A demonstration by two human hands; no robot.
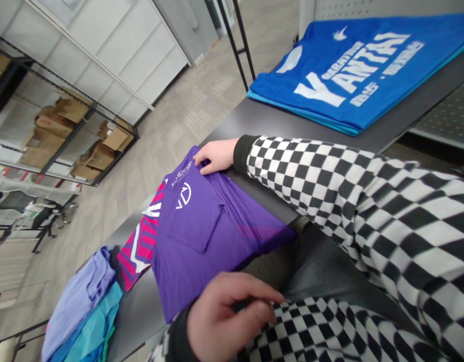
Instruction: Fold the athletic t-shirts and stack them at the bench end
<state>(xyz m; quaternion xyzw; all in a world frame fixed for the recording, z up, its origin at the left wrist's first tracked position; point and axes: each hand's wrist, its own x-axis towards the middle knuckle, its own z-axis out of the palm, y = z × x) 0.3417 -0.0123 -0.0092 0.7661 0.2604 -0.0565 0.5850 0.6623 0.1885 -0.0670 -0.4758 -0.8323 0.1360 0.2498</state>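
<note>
A purple T-shirt (202,216) lies spread on the dark grey table (134,306), with a white round logo, small white lettering near the neck and one sleeve folded across it. At its shoulder edge near the collar, my right hand (217,155) has thumb and fingers closed on the fabric. My left hand (230,314) hovers in front of the shirt's near edge, above my lap, fingers loosely bent and thumb apart, with nothing visible in it. A magenta-and-white patterned piece (139,246) sticks out from under the purple shirt's left side.
Folded blue shirts (353,70) with white lettering are stacked at the upper right of the table. Lilac (81,291) and teal garments (99,322) are piled at the lower left. Beyond the table stand a black shelf rack (92,113) with cardboard boxes (117,138) and white cabinets (122,40).
</note>
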